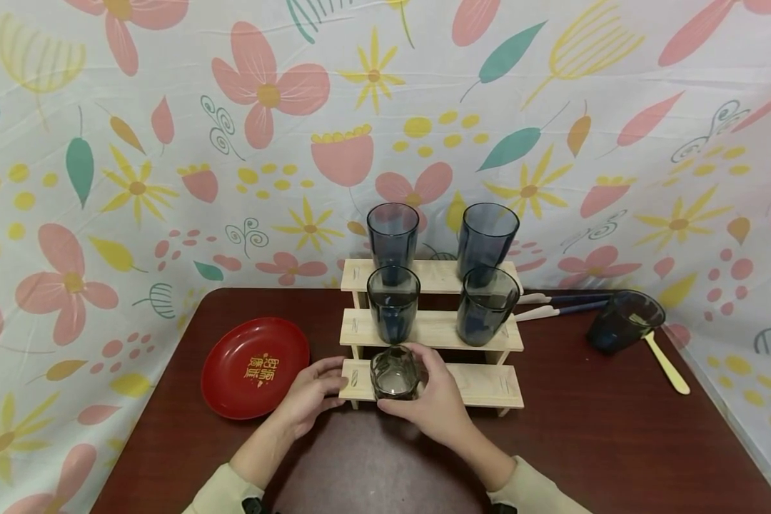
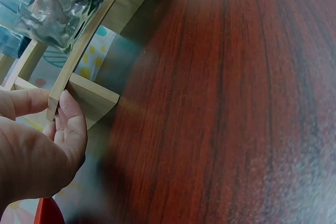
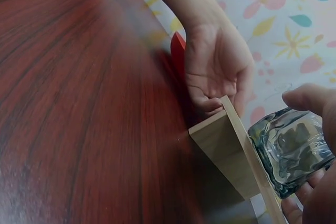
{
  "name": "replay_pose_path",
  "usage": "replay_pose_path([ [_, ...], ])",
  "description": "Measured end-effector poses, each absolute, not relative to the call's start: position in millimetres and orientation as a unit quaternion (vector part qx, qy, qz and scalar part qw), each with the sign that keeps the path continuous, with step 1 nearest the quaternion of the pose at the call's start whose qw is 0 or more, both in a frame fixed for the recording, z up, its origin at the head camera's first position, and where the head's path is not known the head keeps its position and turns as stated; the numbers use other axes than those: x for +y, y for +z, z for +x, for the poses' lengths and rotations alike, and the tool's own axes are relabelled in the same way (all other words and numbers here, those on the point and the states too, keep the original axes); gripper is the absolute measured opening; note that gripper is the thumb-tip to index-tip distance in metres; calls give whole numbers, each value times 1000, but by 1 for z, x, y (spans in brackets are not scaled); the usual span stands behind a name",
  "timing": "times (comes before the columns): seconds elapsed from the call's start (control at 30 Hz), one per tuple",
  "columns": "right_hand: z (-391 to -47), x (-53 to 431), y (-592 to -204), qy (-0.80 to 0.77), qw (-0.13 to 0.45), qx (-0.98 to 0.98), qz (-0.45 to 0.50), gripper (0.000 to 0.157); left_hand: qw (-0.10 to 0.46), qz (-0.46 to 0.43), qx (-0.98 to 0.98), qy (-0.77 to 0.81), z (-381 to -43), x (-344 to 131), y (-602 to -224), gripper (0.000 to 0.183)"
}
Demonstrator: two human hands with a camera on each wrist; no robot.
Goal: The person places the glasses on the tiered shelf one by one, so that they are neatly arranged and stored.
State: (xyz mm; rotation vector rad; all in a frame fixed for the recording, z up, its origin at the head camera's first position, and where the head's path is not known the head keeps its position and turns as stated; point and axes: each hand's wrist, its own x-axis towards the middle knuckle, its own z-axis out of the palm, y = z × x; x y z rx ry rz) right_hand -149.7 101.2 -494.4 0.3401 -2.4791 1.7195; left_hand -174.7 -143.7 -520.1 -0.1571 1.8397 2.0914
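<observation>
A three-step wooden rack stands on the table. My right hand grips a short, smoky glass from its right side, at the left part of the lowest step. The right wrist view shows the base of this glass against the board. My left hand pinches the left end of that step; in the left wrist view the thumb and fingers close on the board's end. Two dark glasses stand on the middle step, and two taller blue-grey ones on the top step.
A red oval plate with gold characters lies left of the rack. To the right, a dark tumbler leans near a pale yellow spoon. Blue-handled utensils lie behind. A floral cloth hangs at the back.
</observation>
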Motion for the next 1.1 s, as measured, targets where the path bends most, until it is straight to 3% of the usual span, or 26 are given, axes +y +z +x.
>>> replay_pose_path([
  [0.7, -145, 109, -492, 588, 23, -800, 117, 95, 175, -58, 645, 742, -173, -143, -517, 57],
  [1.1, -134, 150, -503, 619, 78, -761, 180, 83, 178, -55, 644, 742, -174, -143, -517, 57],
])
